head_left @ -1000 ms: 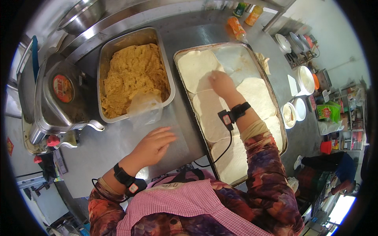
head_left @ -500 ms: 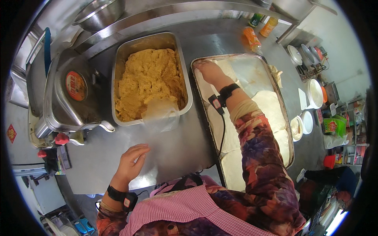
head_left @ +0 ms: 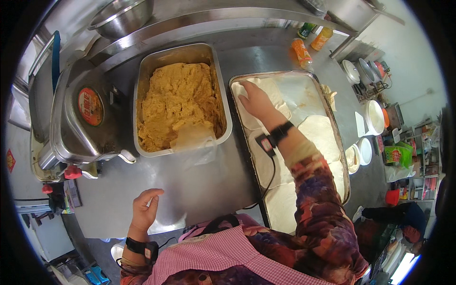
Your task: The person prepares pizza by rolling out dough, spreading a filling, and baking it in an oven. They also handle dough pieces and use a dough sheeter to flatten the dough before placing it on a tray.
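My right hand [head_left: 259, 100] is at the far left part of a large baking tray [head_left: 231, 102]. Its fingers and thumb are apart and rest on or just over a pale flat dough sheet [head_left: 278, 97], holding nothing. More dough sheets [head_left: 319, 135] lie side by side down the tray. Left of it, a deep steel pan [head_left: 229, 118] holds a lumpy yellow-brown mass [head_left: 178, 95]. A clear plastic bag [head_left: 197, 147] hangs over that pan's near edge. Above the near part of the steel table, my left hand [head_left: 145, 209] is open, with thumb and fingers apart.
A steel machine [head_left: 88, 114] stands on the table [head_left: 109, 199] at the left. Bottles [head_left: 301, 53] are at the far right, under a steel shelf [head_left: 228, 14]. White tubs [head_left: 365, 151] stand to the tray's right. A person [head_left: 396, 221] is at the lower right.
My right hand has shifted right and nearer from the tray's far left corner, uncovering it. My left hand has drawn back left and nearer. The view has moved slightly.
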`<state>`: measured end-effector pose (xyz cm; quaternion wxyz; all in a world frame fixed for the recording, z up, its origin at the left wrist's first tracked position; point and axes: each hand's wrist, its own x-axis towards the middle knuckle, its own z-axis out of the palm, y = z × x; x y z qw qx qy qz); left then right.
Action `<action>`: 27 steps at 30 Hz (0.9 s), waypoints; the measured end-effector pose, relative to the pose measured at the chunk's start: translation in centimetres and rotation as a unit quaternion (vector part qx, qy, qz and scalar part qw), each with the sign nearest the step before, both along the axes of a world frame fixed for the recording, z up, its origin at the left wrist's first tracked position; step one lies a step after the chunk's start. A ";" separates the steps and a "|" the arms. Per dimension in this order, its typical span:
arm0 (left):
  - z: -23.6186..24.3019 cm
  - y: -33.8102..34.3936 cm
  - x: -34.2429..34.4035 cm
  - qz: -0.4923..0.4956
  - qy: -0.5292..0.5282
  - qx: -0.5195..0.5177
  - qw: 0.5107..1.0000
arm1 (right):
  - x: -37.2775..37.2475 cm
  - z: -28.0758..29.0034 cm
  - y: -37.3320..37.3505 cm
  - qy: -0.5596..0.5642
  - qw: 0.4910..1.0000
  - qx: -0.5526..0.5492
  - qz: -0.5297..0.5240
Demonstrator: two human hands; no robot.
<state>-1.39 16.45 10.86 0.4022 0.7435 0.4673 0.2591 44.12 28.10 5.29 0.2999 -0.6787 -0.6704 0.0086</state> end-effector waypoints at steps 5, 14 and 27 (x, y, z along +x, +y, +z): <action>-0.1 0.0 -1.0 0.002 0.013 0.007 1.000 | 2.8 -0.5 -7.2 -0.166 0.960 -0.172 -0.144; -0.5 -1.1 -1.4 0.005 -0.006 -0.013 1.000 | -2.7 1.3 -12.4 -0.164 0.969 -0.140 0.116; 0.6 -7.5 -9.7 0.079 -0.020 -0.012 0.997 | 2.7 -0.1 -16.6 -0.065 0.971 -0.227 -0.033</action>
